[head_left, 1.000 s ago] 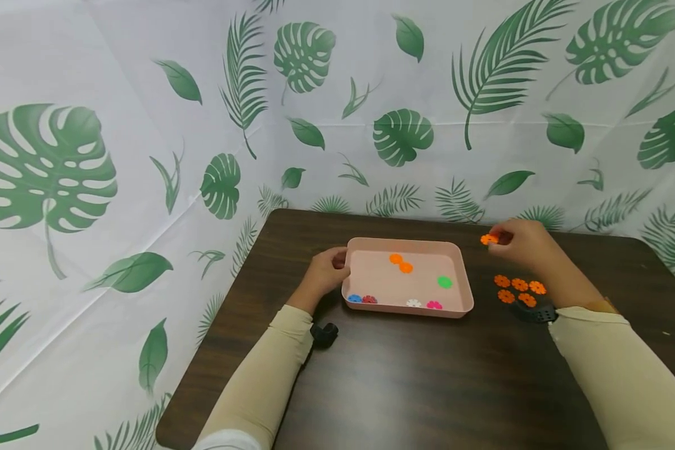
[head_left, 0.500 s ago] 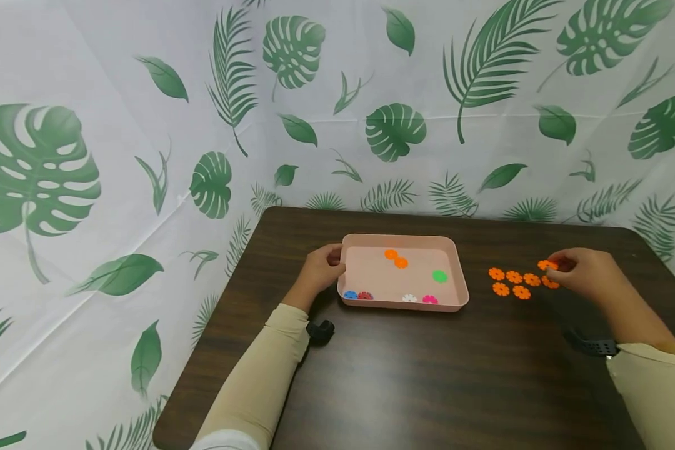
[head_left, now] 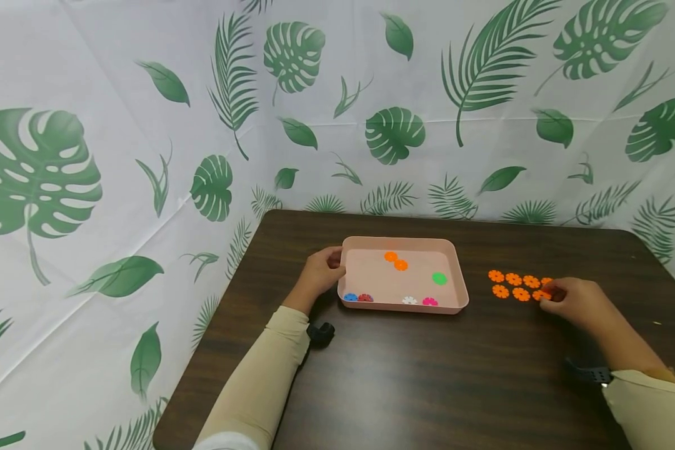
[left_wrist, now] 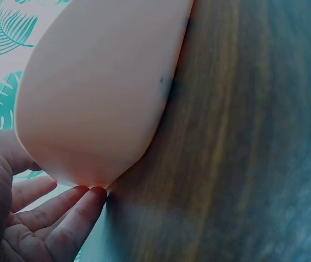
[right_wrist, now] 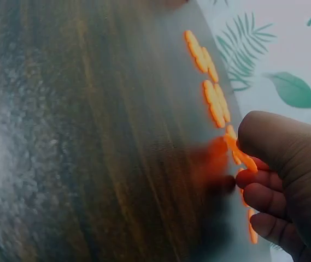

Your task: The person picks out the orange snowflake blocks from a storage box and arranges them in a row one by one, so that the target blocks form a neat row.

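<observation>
A shallow pink tray point(head_left: 362, 265) lies on the dark wooden table, held at its left end by my left hand point(head_left: 320, 272). In the left wrist view, thumb and fingertips meet the outside of the tray point(left_wrist: 100, 82). Inside it are two orange flower-shaped discs point(head_left: 400, 265), a green one point(head_left: 439, 279), and blue, red, white and pink ones along the near wall. To the right, my right hand point(head_left: 582, 304) pinches an orange flower-shaped disc point(right_wrist: 244, 155) low over the table, at the right end of two rows of similar orange discs point(head_left: 514, 279). One disc is partly hidden behind its fingers.
A white cloth point(head_left: 394, 187) with green leaf prints hangs behind and left of the table point(head_left: 394, 369). A black wrist strap point(head_left: 590, 374) is on the right wrist, and a black device point(head_left: 320, 334) sits at the left wrist.
My right hand has brought an orange disc from the back right to the rows, then toward the near row's right end. My left hand stays at the tray, whose contents look unchanged.
</observation>
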Demonstrator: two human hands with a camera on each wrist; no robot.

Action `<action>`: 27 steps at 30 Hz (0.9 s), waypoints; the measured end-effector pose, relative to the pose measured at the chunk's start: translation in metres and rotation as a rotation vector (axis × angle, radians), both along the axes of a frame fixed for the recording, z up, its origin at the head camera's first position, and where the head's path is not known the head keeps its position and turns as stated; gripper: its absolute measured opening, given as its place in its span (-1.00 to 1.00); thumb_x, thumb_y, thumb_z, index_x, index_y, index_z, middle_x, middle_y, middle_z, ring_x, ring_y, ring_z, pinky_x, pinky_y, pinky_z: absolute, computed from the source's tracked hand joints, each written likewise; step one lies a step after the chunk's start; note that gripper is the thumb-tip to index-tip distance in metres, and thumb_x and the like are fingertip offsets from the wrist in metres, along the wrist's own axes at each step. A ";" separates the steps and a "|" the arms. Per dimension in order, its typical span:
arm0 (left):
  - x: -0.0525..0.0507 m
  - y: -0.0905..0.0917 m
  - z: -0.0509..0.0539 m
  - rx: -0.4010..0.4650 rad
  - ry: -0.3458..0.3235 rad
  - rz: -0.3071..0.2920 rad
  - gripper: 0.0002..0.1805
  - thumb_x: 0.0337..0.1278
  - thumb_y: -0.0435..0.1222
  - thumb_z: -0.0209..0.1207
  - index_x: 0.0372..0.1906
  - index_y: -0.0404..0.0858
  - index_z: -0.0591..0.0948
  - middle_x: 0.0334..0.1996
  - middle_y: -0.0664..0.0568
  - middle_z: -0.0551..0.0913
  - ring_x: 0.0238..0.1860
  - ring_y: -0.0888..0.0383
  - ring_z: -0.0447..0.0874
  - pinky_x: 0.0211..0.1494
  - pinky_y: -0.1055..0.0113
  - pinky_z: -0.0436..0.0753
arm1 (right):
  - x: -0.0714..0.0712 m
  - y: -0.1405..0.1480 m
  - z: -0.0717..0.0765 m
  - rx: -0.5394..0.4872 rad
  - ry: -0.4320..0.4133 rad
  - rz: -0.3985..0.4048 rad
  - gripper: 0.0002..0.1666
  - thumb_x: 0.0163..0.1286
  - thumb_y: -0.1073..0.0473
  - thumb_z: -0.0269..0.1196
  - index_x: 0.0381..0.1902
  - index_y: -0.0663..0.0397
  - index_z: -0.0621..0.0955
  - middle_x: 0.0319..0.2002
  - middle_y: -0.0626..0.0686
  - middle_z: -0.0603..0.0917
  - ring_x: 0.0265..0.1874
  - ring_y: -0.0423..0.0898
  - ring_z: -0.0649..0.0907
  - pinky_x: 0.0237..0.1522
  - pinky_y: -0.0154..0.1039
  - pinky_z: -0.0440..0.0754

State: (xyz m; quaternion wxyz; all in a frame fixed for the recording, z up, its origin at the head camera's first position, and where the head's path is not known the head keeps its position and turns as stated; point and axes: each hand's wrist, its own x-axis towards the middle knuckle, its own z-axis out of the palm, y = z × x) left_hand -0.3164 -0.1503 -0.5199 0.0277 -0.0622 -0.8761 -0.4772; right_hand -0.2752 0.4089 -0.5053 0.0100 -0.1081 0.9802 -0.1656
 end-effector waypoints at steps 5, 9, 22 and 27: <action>0.001 0.001 0.000 -0.005 0.008 0.000 -0.42 0.17 -0.29 0.29 0.34 -0.25 0.60 0.02 -0.07 0.75 -0.04 0.01 0.71 0.07 0.09 0.73 | 0.000 -0.003 -0.002 0.041 0.004 0.012 -0.47 0.24 0.14 0.45 -0.06 0.56 0.63 -0.31 0.25 0.69 -0.35 0.13 0.66 -0.29 0.16 0.63; 0.001 0.001 0.000 -0.007 0.014 -0.002 -0.42 0.17 -0.30 0.29 0.34 -0.27 0.59 0.03 -0.08 0.75 -0.03 0.01 0.71 0.08 0.09 0.72 | 0.000 -0.003 -0.007 0.084 0.047 0.038 -0.53 0.22 0.14 0.47 -0.14 0.50 0.65 -0.31 0.25 0.66 -0.35 0.15 0.65 -0.27 0.20 0.62; 0.001 0.001 0.001 0.002 0.010 0.005 -0.42 0.16 -0.30 0.29 0.34 -0.25 0.60 0.04 -0.08 0.75 -0.02 0.00 0.71 0.09 0.08 0.72 | 0.003 -0.004 -0.006 0.099 0.176 0.032 -0.53 0.16 0.12 0.51 -0.21 0.46 0.65 -0.31 0.28 0.62 -0.34 0.22 0.63 -0.28 0.23 0.59; 0.002 0.001 0.001 0.006 0.015 0.003 -0.42 0.15 -0.31 0.30 0.34 -0.26 0.60 0.03 -0.09 0.75 -0.02 0.00 0.72 0.09 0.08 0.72 | -0.003 -0.009 0.010 0.075 0.149 0.005 -0.46 0.23 0.09 0.47 -0.08 0.51 0.63 -0.26 0.34 0.63 -0.29 0.25 0.63 -0.26 0.25 0.59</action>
